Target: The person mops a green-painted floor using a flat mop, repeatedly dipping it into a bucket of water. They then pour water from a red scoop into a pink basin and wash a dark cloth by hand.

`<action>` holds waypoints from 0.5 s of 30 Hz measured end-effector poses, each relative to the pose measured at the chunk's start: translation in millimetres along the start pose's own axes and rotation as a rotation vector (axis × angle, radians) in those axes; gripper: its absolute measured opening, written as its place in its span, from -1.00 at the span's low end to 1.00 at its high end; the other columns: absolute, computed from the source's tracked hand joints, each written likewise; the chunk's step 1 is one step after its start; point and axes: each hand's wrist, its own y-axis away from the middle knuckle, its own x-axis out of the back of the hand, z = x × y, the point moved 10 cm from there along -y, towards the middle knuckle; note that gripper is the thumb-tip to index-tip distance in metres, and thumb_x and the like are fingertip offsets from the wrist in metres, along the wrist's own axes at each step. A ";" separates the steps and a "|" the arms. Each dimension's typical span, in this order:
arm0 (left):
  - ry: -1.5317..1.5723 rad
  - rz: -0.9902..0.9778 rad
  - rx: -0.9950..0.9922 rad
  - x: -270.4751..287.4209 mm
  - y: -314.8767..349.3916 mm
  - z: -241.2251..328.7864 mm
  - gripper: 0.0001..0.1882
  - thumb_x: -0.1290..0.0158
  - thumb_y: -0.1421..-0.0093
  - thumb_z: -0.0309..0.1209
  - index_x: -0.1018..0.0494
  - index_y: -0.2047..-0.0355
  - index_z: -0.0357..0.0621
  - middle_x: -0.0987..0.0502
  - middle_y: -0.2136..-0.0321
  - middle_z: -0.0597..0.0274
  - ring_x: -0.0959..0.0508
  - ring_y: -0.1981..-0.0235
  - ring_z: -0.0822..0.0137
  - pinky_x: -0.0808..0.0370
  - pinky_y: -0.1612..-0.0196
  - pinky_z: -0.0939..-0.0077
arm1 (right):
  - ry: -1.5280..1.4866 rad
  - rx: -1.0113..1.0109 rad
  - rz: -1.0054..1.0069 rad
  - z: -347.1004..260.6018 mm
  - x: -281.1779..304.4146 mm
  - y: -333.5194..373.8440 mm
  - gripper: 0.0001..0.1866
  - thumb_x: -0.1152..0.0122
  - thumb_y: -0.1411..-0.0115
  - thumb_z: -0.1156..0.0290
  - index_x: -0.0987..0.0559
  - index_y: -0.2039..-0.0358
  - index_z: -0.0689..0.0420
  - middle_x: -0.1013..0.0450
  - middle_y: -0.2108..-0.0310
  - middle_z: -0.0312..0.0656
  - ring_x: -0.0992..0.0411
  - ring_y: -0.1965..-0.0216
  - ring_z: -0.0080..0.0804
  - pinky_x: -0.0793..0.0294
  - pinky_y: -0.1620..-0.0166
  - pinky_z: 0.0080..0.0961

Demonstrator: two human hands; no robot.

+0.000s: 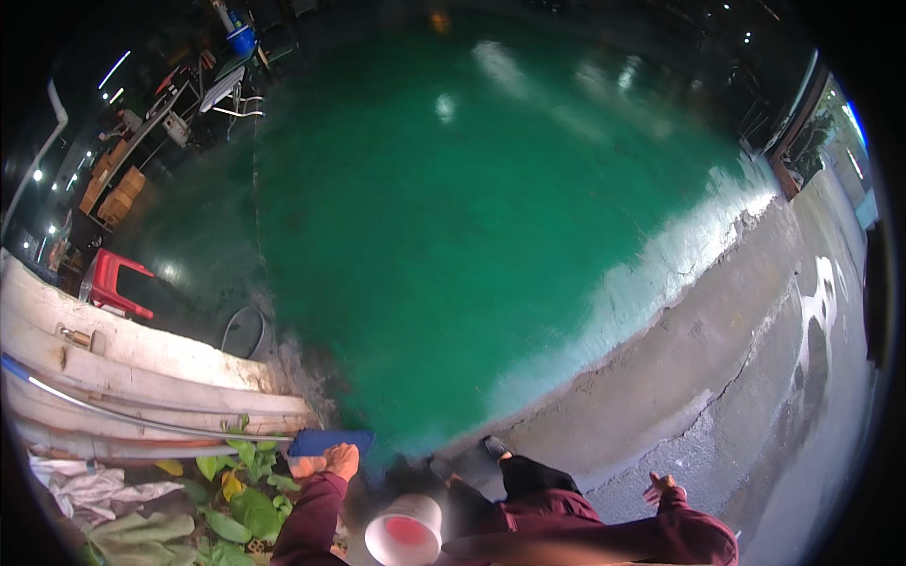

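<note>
My left hand [342, 460] is closed at the lower edge of a blue flat piece [319, 441], which looks like a dustpan or broom head. A long thin pole [160, 417] reaches it from the left, along the low wall. My fingers hide the exact hold. Between my arms is a white bucket [377, 540] with something red inside; I cannot tell what supports it. Out to the right, my right hand [665, 490] has its fingers spread and nothing in it, above the grey concrete.
A low whitish wall [170, 344] bounds the left side, with leafy plants [253, 514] and crumpled cloth [99, 491] nearer me. Beyond it are a red plastic stool [121, 283] and a round dark hoop-like object [245, 332]. Green floor [425, 226] meets a rough concrete strip [651, 358].
</note>
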 end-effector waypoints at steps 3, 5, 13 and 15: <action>-0.061 0.203 -0.151 9.7 53.8 44.7 -0.70 0.09 -0.06 -0.40 -0.49 0.18 0.00 -0.11 -0.19 0.10 0.04 -0.25 -0.16 -0.10 -0.17 -0.10 | -0.060 -0.001 -0.238 -33.3 1.2 -4.1 0.03 0.76 -0.04 -0.46 -0.52 0.09 0.11 -0.45 0.11 -0.03 -0.43 0.17 -0.09 -0.39 0.17 -0.15; -0.012 0.370 -0.120 12.6 79.6 45.7 -0.67 0.09 -0.06 -0.41 -0.46 0.15 0.14 -0.14 -0.16 0.11 0.02 -0.23 -0.16 0.03 -0.09 -0.43 | -0.035 0.016 -0.241 -72.3 8.6 -11.7 -0.10 0.65 -0.11 -0.39 -0.48 0.04 0.02 -0.42 0.09 -0.06 -0.41 0.24 -0.11 -0.37 0.28 -0.14; 0.219 -0.205 0.328 -90.0 123.3 -14.2 -0.61 0.12 -0.08 -0.48 -0.40 0.07 0.19 -0.37 0.07 -0.10 -0.13 -0.16 -0.15 0.17 -0.02 -0.59 | -0.086 0.609 0.005 -337.6 -4.1 -39.6 -0.67 -0.08 -0.04 0.12 -0.55 0.49 0.16 -0.43 0.67 -0.21 -0.36 0.72 -0.45 -0.32 0.69 -0.48; 0.157 -0.040 0.313 -79.5 126.1 -19.2 -0.55 0.12 -0.09 -0.47 -0.34 -0.02 0.24 -0.36 0.04 -0.07 -0.11 -0.17 -0.15 0.17 -0.06 -0.54 | 0.065 0.877 0.016 -420.3 -30.2 -16.9 -0.66 -0.03 -0.08 0.13 -0.56 0.45 0.17 -0.46 0.62 -0.16 -0.43 0.64 -0.37 -0.38 0.58 -0.42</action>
